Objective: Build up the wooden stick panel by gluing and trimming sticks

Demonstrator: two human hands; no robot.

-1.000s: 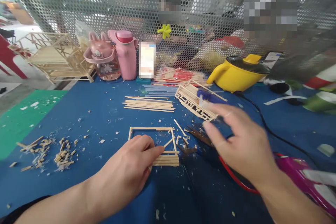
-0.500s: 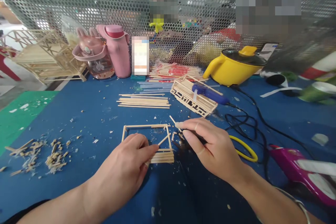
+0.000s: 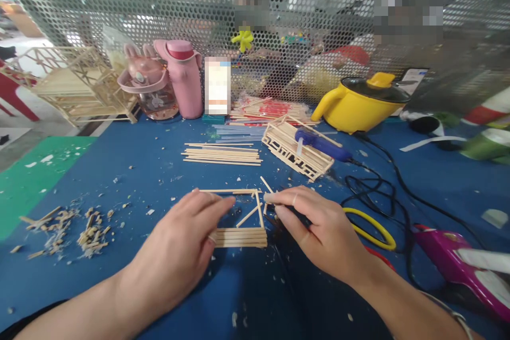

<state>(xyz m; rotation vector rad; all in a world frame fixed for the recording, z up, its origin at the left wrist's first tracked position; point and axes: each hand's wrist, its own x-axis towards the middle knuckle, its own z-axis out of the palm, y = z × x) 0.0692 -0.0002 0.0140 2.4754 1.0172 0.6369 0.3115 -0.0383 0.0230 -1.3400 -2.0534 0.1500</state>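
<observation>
A small frame of wooden sticks [image 3: 241, 237] lies flat on the blue table, with planked sticks along its near side and a diagonal stick [image 3: 247, 214] inside its right end. My left hand [image 3: 179, 236] is over the frame's left part and hides it; the index finger is stretched out and the thumb is apart, near the planked edge. Between thumb and fingertips of my right hand [image 3: 314, 223] is a short wooden stick [image 3: 266, 184], slanting up left just off the frame's far right corner. Dark tips of a tool, partly hidden, show below this hand.
Loose sticks [image 3: 222, 154] lie beyond the frame. A blue glue gun [image 3: 322, 146] rests on a stick model [image 3: 297, 156]. Cables, a yellow loop [image 3: 372, 229] and a magenta tool [image 3: 458, 265] are right; wood scraps [image 3: 92, 231] left. A yellow pot [image 3: 360, 103] and pink bottle [image 3: 185, 79] stand behind.
My left hand has let go of the diagonal stick and drawn back to the left, its index finger lifted. My right hand still pinches the short stick in nearly the same place.
</observation>
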